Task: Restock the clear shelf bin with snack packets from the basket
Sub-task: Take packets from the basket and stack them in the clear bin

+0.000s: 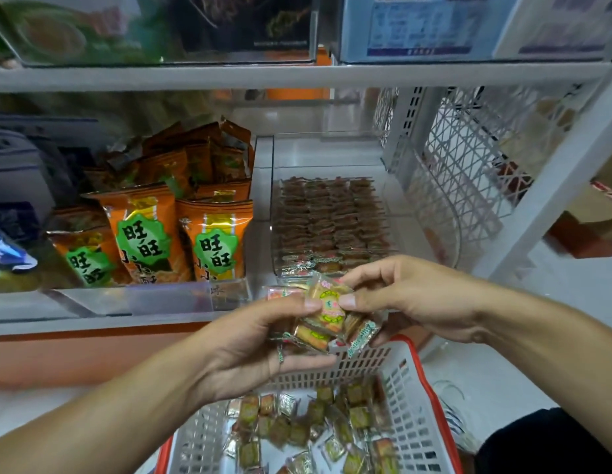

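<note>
Two hands — left hand (pixel 250 347), right hand (pixel 410 295) — both gripping snack packets (pixel 327 313) above basket (pixel 414 398), before white shelf (pixel 229 77).

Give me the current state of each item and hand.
Clear shelf bin: partly filled, neat rows.
Basket: loose packets remain inside.
Held packets: bunched between both hands.
Left hand: gripping packets.
Right hand: pinching packets.
Orange snack bags: upright in neighbouring bin.
</note>
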`<state>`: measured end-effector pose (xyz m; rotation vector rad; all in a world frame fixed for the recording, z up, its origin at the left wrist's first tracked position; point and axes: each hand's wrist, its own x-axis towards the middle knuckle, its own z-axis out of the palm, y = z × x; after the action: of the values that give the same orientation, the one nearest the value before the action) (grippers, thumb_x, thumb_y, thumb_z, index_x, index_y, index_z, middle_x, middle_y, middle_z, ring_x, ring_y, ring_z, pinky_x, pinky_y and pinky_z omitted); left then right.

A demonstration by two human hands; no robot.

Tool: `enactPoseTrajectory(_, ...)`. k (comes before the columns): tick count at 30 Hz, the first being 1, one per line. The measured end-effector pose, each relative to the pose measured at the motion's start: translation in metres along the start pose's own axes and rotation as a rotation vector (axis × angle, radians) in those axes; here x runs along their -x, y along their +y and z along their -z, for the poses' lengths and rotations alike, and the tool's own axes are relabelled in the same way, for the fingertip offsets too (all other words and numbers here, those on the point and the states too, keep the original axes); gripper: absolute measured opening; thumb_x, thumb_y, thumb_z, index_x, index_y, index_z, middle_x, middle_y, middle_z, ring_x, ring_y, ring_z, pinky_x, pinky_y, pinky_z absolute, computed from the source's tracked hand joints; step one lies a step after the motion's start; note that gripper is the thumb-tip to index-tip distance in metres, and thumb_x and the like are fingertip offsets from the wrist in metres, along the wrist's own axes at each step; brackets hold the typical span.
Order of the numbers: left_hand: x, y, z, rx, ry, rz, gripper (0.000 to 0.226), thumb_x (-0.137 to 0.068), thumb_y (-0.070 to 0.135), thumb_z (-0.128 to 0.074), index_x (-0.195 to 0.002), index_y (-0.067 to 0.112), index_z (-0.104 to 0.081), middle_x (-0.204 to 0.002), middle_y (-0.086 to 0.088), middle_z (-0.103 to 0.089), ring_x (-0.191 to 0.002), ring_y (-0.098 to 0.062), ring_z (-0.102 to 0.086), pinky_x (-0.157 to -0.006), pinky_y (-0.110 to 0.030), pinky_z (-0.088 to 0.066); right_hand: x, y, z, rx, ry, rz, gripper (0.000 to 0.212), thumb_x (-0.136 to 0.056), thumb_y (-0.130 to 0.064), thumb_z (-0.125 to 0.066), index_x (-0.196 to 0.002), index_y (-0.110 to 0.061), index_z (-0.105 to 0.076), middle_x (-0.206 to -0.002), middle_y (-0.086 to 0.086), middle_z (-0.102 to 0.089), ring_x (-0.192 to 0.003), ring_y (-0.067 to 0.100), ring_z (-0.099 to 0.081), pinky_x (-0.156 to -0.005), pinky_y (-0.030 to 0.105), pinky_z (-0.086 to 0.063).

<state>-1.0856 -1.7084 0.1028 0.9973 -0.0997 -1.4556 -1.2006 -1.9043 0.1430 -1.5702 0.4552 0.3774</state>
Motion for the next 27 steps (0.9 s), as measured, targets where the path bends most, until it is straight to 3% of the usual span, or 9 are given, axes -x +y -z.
enactPoseTrajectory(4,-0.001,-0.002,0.002,0.060,0.035,-0.028,0.058,-0.046,0.003,-0.100,-0.100,-0.002,-0.079,-0.119,-0.029,-0.071,-0.104,-0.041,-0.073,-0.075,-0.048,-0.063,0.001,0.000,0.002,-0.002,-0.015,0.052,0.039,-0.081,-0.022,-0.077,-0.118,-0.011,-0.068,-0.072,-0.007,-0.072,-0.061,0.006,-0.065,-0.068,0.037,-0.058)
enactPoseTrajectory(8,0.002,0.003,-0.002,0.124,0.015,-0.069,0.052,-0.043,0.003,-0.101,-0.091,-0.001,-0.081,-0.119,-0.030,-0.070,-0.106,-0.042,-0.072,-0.075,-0.048,-0.063,0.006,-0.007,0.017,-0.087,-0.038,0.055,0.040,-0.073,-0.022,-0.084,-0.111,-0.016,-0.073,-0.103,0.010,-0.076,-0.086,0.018,-0.073,-0.075,0.035,-0.062)
enactPoseTrajectory(13,0.002,0.005,0.000,0.212,0.077,-0.114,0.050,-0.035,-0.003,-0.101,-0.080,-0.003,-0.080,-0.114,-0.034,-0.070,-0.099,-0.045,-0.073,-0.073,-0.053,-0.062,0.019,-0.013,0.038,-0.181,-0.096,0.135,0.058,-0.066,0.012,-0.081,-0.116,-0.016,-0.072,-0.123,0.018,-0.070,-0.110,0.028,-0.070,-0.088,0.031,-0.059)
enactPoseTrajectory(16,0.001,0.003,-0.004,0.166,0.074,-0.128,0.043,-0.035,0.001,-0.103,-0.071,0.000,-0.079,-0.104,-0.032,-0.073,-0.095,-0.042,-0.075,-0.074,-0.051,-0.063,0.021,-0.012,0.035,-0.228,-0.072,0.170,0.061,-0.067,0.020,-0.076,-0.119,-0.012,-0.070,-0.122,0.020,-0.070,-0.103,0.029,-0.072,-0.081,0.031,-0.061)
enactPoseTrajectory(20,-0.002,-0.002,-0.004,0.119,0.043,-0.136,0.044,-0.045,0.005,-0.102,-0.083,-0.001,-0.081,-0.111,-0.031,-0.073,-0.102,-0.041,-0.074,-0.078,-0.048,-0.063,0.019,-0.011,0.017,-0.269,-0.091,0.144,0.047,-0.079,-0.006,-0.079,-0.122,-0.010,-0.061,-0.118,0.016,-0.072,-0.086,0.022,-0.074,-0.057,0.023,-0.058)
enactPoseTrajectory(23,-0.006,-0.001,-0.003,0.133,0.085,-0.162,0.058,-0.043,0.007,-0.102,-0.095,-0.005,-0.079,-0.113,-0.031,-0.072,-0.101,-0.040,-0.074,-0.077,-0.048,-0.063,0.018,-0.011,0.009,-0.266,-0.053,0.146,0.046,-0.085,-0.019,-0.074,-0.127,-0.006,-0.062,-0.119,0.016,-0.072,-0.096,0.020,-0.072,-0.061,0.022,-0.055)
enactPoseTrajectory(27,-0.007,0.000,-0.002,0.122,0.132,-0.186,0.060,-0.035,0.010,-0.104,-0.087,-0.005,-0.080,-0.105,-0.030,-0.074,-0.094,-0.038,-0.076,-0.072,-0.045,-0.064,0.016,-0.011,0.006,-0.319,-0.007,0.151,0.043,-0.085,-0.025,-0.069,-0.124,-0.005,-0.068,-0.121,0.015,-0.072,-0.098,0.015,-0.070,-0.065,0.021,-0.054)
